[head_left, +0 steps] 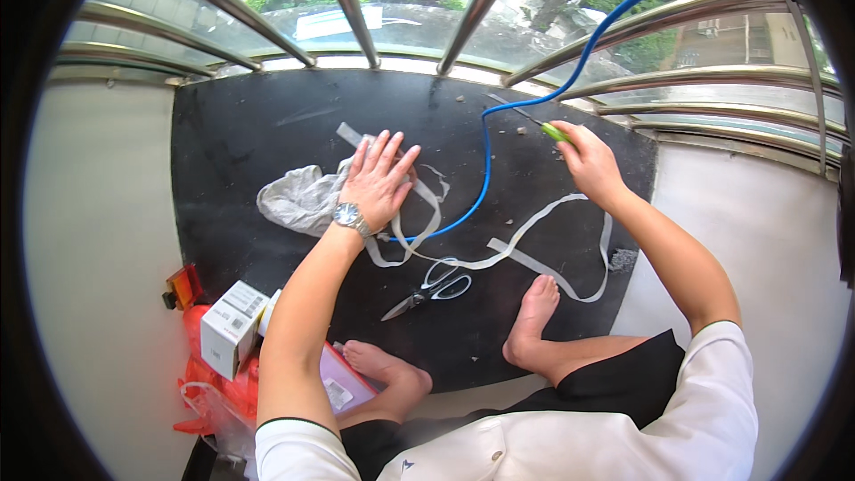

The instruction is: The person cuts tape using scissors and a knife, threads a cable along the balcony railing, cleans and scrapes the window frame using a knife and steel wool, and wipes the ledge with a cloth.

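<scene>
My right hand point(591, 162) grips the green handle of a slim tool, apparently a screwdriver point(556, 133). Its thin metal shaft points up and left, crossing near the blue cable point(486, 167). Palm down, my left hand point(379, 180) rests with fingers slightly apart on a crumpled grey cloth point(300, 197) and a pale translucent strip, with a steel watch at the wrist. That strip point(534, 222) loops across the black surface towards my right foot. The cable's lower end lies by my left wrist. Scissors point(427, 290) with white-and-black handles lie spread below.
Metal railing bars point(347, 10) and glass edge the black ledge point(247, 120). Over the right rails runs the upper cable. A face mask point(339, 22) is by the glass. At lower left are a white box point(234, 327), red plastic bags point(240, 387) and an orange transparent item point(184, 286).
</scene>
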### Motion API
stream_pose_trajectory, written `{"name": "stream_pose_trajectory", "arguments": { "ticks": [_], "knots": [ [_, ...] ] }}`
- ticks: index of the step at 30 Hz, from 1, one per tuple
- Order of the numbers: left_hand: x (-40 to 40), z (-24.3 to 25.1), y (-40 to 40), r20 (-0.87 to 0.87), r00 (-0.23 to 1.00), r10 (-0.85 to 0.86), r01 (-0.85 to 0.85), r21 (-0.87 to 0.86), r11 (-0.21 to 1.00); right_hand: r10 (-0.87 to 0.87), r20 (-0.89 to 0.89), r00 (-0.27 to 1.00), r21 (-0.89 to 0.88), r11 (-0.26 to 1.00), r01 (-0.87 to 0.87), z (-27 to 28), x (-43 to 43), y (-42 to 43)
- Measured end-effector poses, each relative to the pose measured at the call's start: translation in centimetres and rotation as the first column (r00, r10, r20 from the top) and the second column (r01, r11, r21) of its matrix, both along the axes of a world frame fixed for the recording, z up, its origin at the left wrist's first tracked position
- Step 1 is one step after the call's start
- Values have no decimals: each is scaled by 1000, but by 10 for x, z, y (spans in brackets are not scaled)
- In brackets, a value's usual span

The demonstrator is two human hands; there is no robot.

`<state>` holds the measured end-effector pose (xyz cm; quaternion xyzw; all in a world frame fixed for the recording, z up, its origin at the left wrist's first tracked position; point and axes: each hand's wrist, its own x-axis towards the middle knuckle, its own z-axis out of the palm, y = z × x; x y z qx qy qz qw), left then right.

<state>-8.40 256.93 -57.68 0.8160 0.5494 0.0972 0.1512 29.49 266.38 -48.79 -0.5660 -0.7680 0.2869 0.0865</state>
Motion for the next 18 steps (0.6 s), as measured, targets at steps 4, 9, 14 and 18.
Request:
{"name": "stream_pose_trajectory", "arguments": {
  "ticks": [4,9,14,18],
  "knots": [
    [-2,19,-18,-11,998,-69,68,-56,996,-67,-3,998,-126,990,66,-2,52,-71],
    [-34,49,-59,7,995,-104,104,-142,984,369,-34,929,-225,903,-367,35,53,-146],
    [-77,40,-71,-104,973,205,-215,-96,972,730,-149,667,-245,627,-740,-10,-7,-158],
    [-74,36,-69,-66,971,230,-235,-73,969,873,-35,487,-163,476,-864,-42,-25,-168]
  ]
}}
